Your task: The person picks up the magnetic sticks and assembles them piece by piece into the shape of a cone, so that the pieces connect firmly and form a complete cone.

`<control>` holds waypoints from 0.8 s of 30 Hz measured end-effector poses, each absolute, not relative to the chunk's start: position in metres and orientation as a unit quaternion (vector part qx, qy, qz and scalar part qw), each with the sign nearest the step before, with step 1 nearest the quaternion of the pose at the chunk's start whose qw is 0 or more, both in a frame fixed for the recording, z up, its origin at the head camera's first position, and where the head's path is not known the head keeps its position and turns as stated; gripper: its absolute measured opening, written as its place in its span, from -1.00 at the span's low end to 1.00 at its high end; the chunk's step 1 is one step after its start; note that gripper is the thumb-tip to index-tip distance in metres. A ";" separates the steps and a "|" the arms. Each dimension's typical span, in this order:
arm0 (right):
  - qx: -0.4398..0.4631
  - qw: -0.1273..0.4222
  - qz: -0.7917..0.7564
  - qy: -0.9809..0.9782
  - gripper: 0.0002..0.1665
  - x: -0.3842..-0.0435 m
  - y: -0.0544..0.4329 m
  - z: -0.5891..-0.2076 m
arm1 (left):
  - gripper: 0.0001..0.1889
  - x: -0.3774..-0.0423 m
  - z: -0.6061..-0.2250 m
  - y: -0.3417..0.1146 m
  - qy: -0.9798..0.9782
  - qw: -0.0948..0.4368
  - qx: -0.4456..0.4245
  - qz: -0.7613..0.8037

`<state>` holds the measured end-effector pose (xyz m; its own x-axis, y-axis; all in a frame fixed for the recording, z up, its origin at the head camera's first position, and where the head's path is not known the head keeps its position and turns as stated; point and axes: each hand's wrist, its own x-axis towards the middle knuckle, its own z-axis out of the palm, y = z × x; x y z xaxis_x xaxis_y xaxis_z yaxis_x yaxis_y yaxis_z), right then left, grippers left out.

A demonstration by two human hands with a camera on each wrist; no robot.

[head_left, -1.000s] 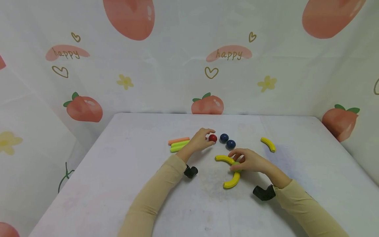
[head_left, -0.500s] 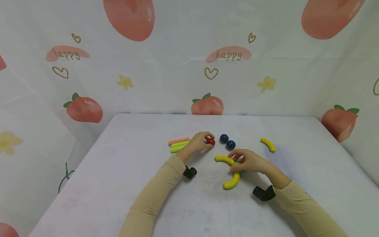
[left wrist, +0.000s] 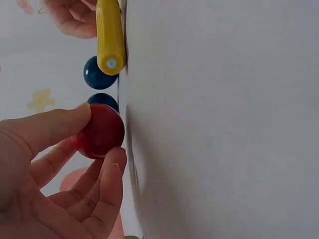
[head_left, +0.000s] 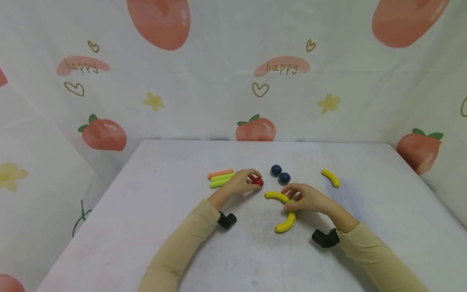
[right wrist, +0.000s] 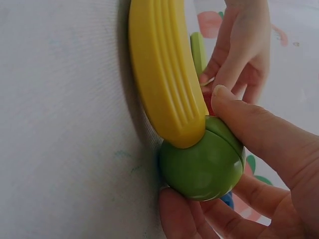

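Observation:
My left hand [head_left: 240, 182] pinches a glossy red ball [head_left: 258, 182] between thumb and fingertips, low over the table. In the left wrist view the red ball [left wrist: 102, 132] sits beside a shadow on the tabletop. My right hand [head_left: 310, 198] holds a green ball [right wrist: 202, 162] with thumb and fingers. Two curved yellow rods meet that ball: one [head_left: 276, 196] runs up and left from it, the other [head_left: 286, 224] runs toward me. The green ball [head_left: 290, 205] is partly hidden by the fingers in the head view.
Behind the hands sit two dark blue balls [head_left: 280, 174]. Another curved yellow rod [head_left: 330, 178] lies to the right. An orange straight rod [head_left: 220, 174] and lime green rods [head_left: 219, 183] lie left, partly behind the left hand. A printed cloth backdrop [head_left: 204, 81] rises behind the table.
My left hand has closed its fingers round the red ball and drawn it toward me and slightly left, away from the blue balls. The right hand and green ball stay in place.

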<state>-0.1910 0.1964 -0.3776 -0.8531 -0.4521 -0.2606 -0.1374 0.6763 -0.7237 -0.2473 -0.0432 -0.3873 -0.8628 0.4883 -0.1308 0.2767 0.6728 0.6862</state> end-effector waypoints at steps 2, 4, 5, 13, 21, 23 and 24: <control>-0.166 0.215 -0.368 0.889 -0.41 -0.191 0.196 -0.378 | -0.67 -0.243 -0.387 -0.045 0.899 0.161 0.216 0.346; -0.167 0.215 -0.368 0.889 -0.41 -0.191 0.196 -0.378 | -0.67 -0.239 -0.387 -0.047 0.896 0.170 0.221 0.347; -0.167 0.215 -0.369 0.889 -0.41 -0.191 0.196 -0.378 | -0.68 -0.237 -0.387 -0.048 0.894 0.174 0.224 0.346; -0.165 0.212 -0.367 0.891 -0.42 -0.191 0.196 -0.379 | -0.69 -0.226 -0.387 -0.051 0.891 0.201 0.229 0.336; -0.168 0.210 -0.365 0.891 -0.43 -0.191 0.197 -0.380 | -0.70 -0.220 -0.384 -0.049 0.890 0.214 0.221 0.336; -0.168 0.210 -0.366 0.891 -0.43 -0.191 0.197 -0.380 | -0.69 -0.220 -0.384 -0.049 0.890 0.213 0.223 0.335; -0.168 0.210 -0.367 0.890 -0.43 -0.191 0.197 -0.380 | -0.70 -0.220 -0.384 -0.048 0.890 0.212 0.225 0.334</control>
